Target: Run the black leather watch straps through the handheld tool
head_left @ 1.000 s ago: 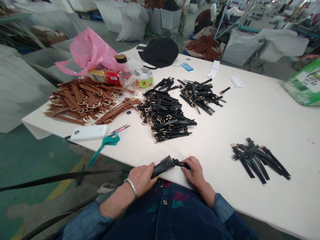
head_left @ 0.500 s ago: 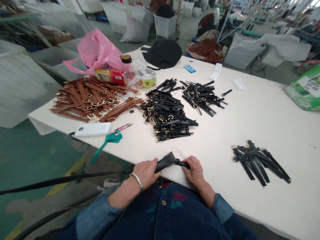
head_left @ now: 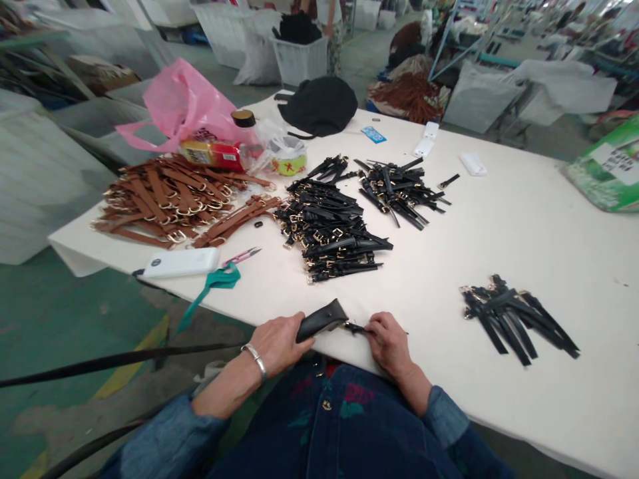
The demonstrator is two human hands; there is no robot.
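At the table's front edge, my left hand point(head_left: 279, 340) is closed around a black leather strap point(head_left: 322, 320) with a wide, folded end. My right hand point(head_left: 392, 342) pinches a short black buckle strap point(head_left: 355, 328), whose near end meets or lies just beside the wide end; I cannot tell if they are joined. Past my right fingers a thin dark tip pokes out. Beyond my hands lies a dense pile of black buckle straps point(head_left: 332, 229) with gold buckles. A smaller group of black straps point(head_left: 519, 319) rests to the right.
Brown straps point(head_left: 164, 199) are heaped at the left, near a pink bag point(head_left: 187, 100). A white power bank point(head_left: 182, 262), thread snips point(head_left: 242, 257) and a green cloth strip point(head_left: 222, 279) lie along the left edge. Farther back sit another black strap heap point(head_left: 394, 186) and a black cap point(head_left: 319, 106).
My left hand has shifted slightly left with the wide strap end. The short strap in my right fingers has turned, showing a thin edge and a tip beyond the hand.
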